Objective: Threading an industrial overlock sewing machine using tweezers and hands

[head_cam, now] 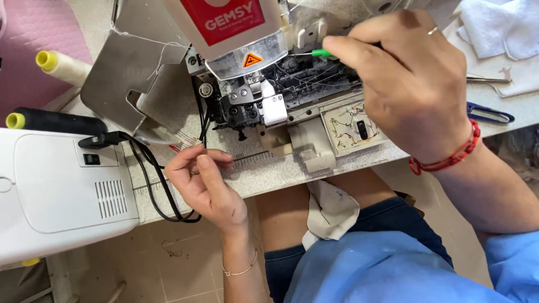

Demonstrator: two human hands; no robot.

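An overlock sewing machine [264,95] stands on the table with its front cover swung open, showing the looper parts and threads. My right hand [404,78] reaches into the opened area and grips a slim tool with a green handle [321,53]. My left hand [202,179] rests at the table's front edge, fingers pinched on a fine thread [200,147] that runs up toward the machine. A threading diagram [352,126] shows on the opened cover.
A white machine housing [62,185] with a black cable [154,179] sits at left. A pale-yellow thread cone [62,64] and a black one [53,120] lie behind it. White cloth [497,28], tweezers [488,80] and blue snips [488,114] lie at right. A rag [331,210] rests on my lap.
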